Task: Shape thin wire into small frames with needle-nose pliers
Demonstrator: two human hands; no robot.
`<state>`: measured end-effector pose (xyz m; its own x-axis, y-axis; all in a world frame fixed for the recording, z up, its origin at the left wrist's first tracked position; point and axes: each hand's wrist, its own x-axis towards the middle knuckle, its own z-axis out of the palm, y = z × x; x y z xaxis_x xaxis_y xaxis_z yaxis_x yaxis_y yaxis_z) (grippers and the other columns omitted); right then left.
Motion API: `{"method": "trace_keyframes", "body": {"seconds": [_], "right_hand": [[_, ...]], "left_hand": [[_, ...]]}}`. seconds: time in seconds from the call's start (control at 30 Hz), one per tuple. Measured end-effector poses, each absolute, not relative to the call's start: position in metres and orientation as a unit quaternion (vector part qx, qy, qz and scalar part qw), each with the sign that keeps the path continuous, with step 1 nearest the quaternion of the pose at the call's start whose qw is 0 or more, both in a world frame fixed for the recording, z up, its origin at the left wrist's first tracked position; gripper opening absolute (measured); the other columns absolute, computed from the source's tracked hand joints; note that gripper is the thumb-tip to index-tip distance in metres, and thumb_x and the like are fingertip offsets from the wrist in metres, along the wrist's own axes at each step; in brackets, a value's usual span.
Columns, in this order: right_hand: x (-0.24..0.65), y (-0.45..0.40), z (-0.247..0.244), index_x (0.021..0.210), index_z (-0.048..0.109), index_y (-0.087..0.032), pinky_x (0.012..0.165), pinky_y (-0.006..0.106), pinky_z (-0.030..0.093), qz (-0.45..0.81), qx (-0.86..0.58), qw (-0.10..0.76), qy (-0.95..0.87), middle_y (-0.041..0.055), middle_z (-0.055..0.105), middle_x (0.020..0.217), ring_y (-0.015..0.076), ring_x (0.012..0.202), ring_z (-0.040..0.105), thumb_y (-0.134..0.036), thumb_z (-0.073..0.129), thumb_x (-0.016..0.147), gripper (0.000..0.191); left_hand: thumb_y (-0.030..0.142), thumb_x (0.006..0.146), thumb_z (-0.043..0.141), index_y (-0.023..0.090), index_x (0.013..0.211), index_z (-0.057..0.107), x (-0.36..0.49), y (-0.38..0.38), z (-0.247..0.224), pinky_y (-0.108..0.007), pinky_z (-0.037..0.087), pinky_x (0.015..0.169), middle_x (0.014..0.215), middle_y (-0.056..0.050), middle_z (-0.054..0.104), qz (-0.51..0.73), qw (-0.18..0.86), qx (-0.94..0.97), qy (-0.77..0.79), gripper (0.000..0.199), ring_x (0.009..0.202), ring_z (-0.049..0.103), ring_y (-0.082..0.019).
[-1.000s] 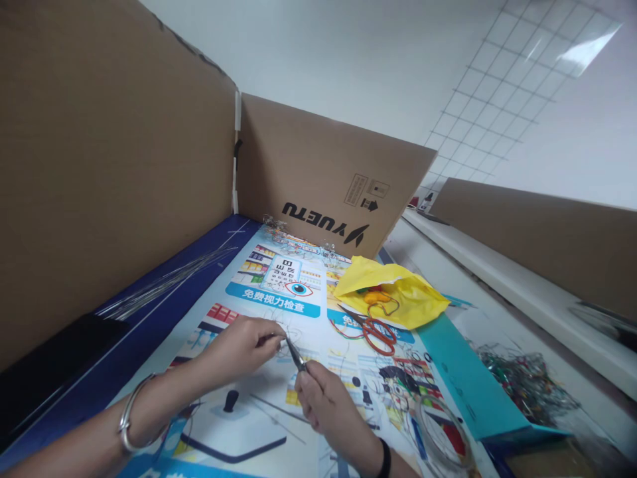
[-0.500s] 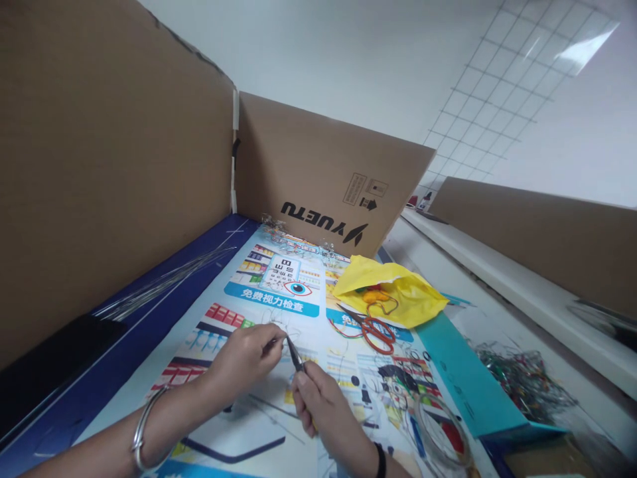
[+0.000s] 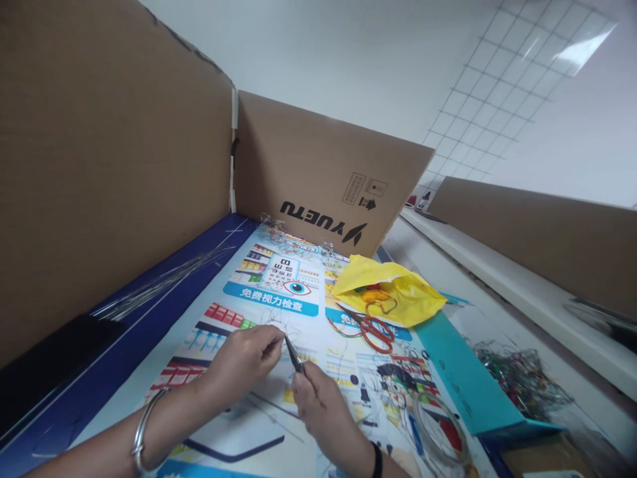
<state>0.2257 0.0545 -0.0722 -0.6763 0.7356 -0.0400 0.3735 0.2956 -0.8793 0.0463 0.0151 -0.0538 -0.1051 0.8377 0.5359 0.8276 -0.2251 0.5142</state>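
Head view: right hand [image 3: 322,402] grips slim, tapered metal pliers [image 3: 294,356].

On the left wrist [image 3: 183,398] is a round, shiny silver bracelet [image 3: 141,430]; the right wrist [image 3: 359,439] wears a black band [image 3: 377,459].

At the frame's lower centre, the person's right grip [image 3: 321,403] holds slim pliers [image 3: 294,355], tips close to the pinching left grip [image 3: 246,355]. Right of centre, orange-handled scissors [image 3: 374,334] lie just below an open yellow pouch [image 3: 408,289].
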Motion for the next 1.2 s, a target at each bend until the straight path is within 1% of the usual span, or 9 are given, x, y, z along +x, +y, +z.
{"method": "trace_keyframes", "body": {"seconds": [0.23,0.37,0.53,0.6,0.77,0.87,1.03,1.1,1.2], "right_hand": [[0.230,0.060,-0.059,0.068,0.035,-0.020,0.050,0.022,0.025,0.413,-0.328,0.177,-0.831,-0.0048,0.037,0.057,0.0095,0.054,0.036,-0.042,0.034,0.089,0.030],[0.232,0.062,-0.057,0.069,0.037,-0.020,0.051,0.022,0.025,0.376,-0.322,0.176,-0.851,-0.0050,0.036,0.057,0.0096,0.055,0.036,-0.040,0.035,0.089,0.028],[0.235,0.067,-0.051,0.069,0.036,-0.020,0.051,0.021,0.024,0.354,-0.302,0.140,-0.874,-0.0050,0.037,0.058,0.0093,0.055,0.036,-0.038,0.035,0.089,0.027],[0.236,0.068,-0.046,0.069,0.036,-0.020,0.051,0.021,0.024,0.350,-0.294,0.124,-0.881,-0.0051,0.038,0.059,0.0091,0.055,0.036,-0.036,0.036,0.089,0.026],[0.239,0.072,-0.038,0.069,0.039,-0.019,0.051,0.021,0.024,0.326,-0.272,0.081,-0.902,-0.0049,0.040,0.060,0.0086,0.055,0.037,-0.036,0.038,0.089,0.026],[0.241,0.074,-0.036,0.070,0.042,-0.019,0.052,0.021,0.025,0.322,-0.258,0.059,-0.909,-0.0042,0.043,0.062,0.0088,0.056,0.038,-0.035,0.038,0.089,0.025],[0.243,0.076,-0.034,0.071,0.045,-0.019,0.053,0.021,0.027,0.341,-0.230,0.041,-0.911,-0.0036,0.045,0.063,0.0091,0.057,0.040,-0.035,0.038,0.089,0.026],[0.243,0.077,-0.035,0.069,0.044,-0.019,0.053,0.021,0.026,0.354,-0.228,0.044,-0.906,-0.0041,0.044,0.062,0.0088,0.056,0.039,-0.035,0.038,0.089,0.026],[0.240,0.077,-0.039,0.066,0.040,-0.019,0.052,0.020,0.025,0.376,-0.242,0.056,-0.893,-0.0050,0.041,0.060,0.0082,0.056,0.038,-0.034,0.038,0.088,0.027]], "left_hand": [[0.013,0.080,0.044,0.017,0.078,0.061,0.036,0.012,-0.038,-0.022,0.041,0.060,0.071,-0.001,0.065,0.347,0.038,0.721,0.599,0.017,0.065,0.060,-0.013],[0.013,0.080,0.044,0.017,0.076,0.060,0.034,0.011,-0.027,-0.020,0.037,0.057,0.069,0.000,0.064,0.319,0.044,0.735,0.596,0.017,0.061,0.057,-0.012],[0.012,0.080,0.042,0.016,0.070,0.059,0.028,0.011,-0.022,-0.021,0.033,0.053,0.064,0.000,0.062,0.272,0.043,0.761,0.588,0.020,0.057,0.054,-0.011],[0.012,0.080,0.042,0.016,0.070,0.059,0.024,0.011,-0.021,-0.020,0.034,0.055,0.064,0.000,0.062,0.258,0.050,0.772,0.579,0.020,0.059,0.055,-0.011],[0.015,0.081,0.044,0.018,0.078,0.063,0.017,0.010,-0.017,-0.020,0.036,0.060,0.071,-0.001,0.066,0.236,0.085,0.793,0.555,0.019,0.064,0.058,-0.012],[0.017,0.083,0.044,0.018,0.075,0.063,0.017,0.009,-0.013,-0.020,0.037,0.059,0.069,-0.001,0.065,0.223,0.103,0.802,0.545,0.020,0.063,0.058,-0.012],[0.015,0.082,0.044,0.018,0.072,0.064,0.016,0.007,-0.011,-0.019,0.037,0.056,0.066,0.000,0.064,0.240,0.166,0.806,0.515,0.022,0.060,0.057,-0.011],[0.016,0.081,0.046,0.017,0.072,0.065,0.015,0.009,-0.014,-0.019,0.037,0.055,0.064,0.000,0.064,0.270,0.216,0.781,0.521,0.021,0.058,0.056,-0.010],[0.021,0.079,0.051,0.016,0.074,0.064,0.017,0.013,-0.019,-0.020,0.042,0.057,0.062,0.000,0.064,0.350,0.321,0.685,0.552,0.015,0.059,0.057,-0.011]]}}
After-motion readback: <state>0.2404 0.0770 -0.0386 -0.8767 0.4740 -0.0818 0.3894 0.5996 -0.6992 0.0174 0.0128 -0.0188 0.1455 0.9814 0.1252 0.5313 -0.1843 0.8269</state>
